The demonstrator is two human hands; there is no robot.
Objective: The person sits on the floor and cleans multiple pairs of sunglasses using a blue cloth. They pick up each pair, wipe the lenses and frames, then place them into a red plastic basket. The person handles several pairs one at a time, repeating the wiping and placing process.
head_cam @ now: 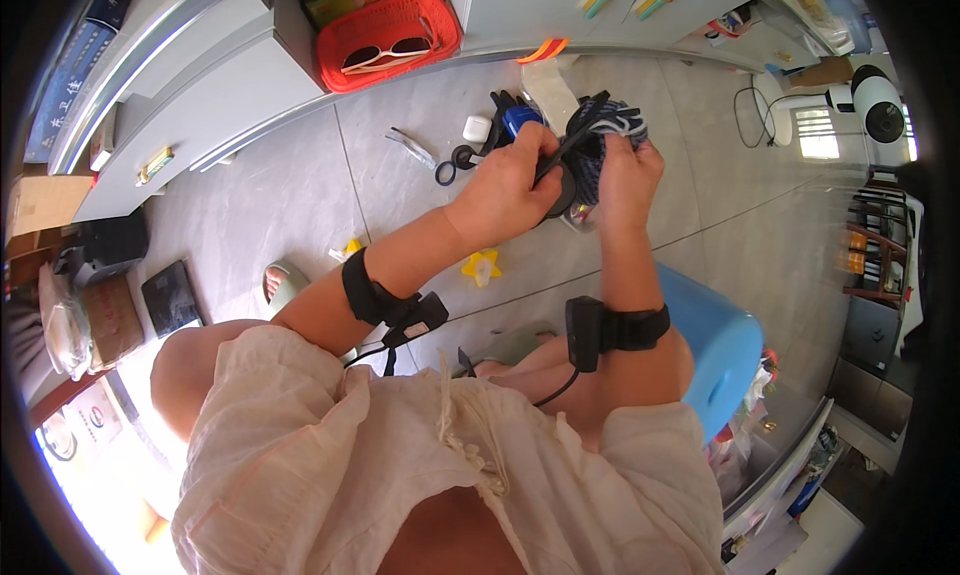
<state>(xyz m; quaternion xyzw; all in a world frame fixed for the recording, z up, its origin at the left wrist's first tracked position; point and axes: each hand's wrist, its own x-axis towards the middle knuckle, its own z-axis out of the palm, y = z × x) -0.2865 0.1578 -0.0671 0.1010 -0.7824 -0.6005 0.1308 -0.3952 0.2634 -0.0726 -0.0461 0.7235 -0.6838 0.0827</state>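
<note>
My left hand (pixel 517 177) grips a black strap-like strip (pixel 576 136) and a dark round piece (pixel 559 194). In my right hand (pixel 631 174) is a bundle of blue-grey striped knitted fabric (pixel 589 171), with light cords at its top. The strip crosses in front of this bundle, and I cannot tell whether the two are joined. Just beyond my left hand are a blue item (pixel 520 117), a black glove-like thing (pixel 501 114) and a white earbud case (pixel 476 129). A black ring (pixel 445 173) and a slim clear packet (pixel 411 147) lie to the left on the tiles.
A red plastic basket (pixel 390 65) holding white-framed sunglasses stands along the grey cabinets (pixel 525 12). Yellow star-shaped pieces (pixel 481 266) lie on the floor nearer my body. A blue plastic stool (pixel 712 335) is by my right arm; a white camera device (pixel 876 104) stands far right.
</note>
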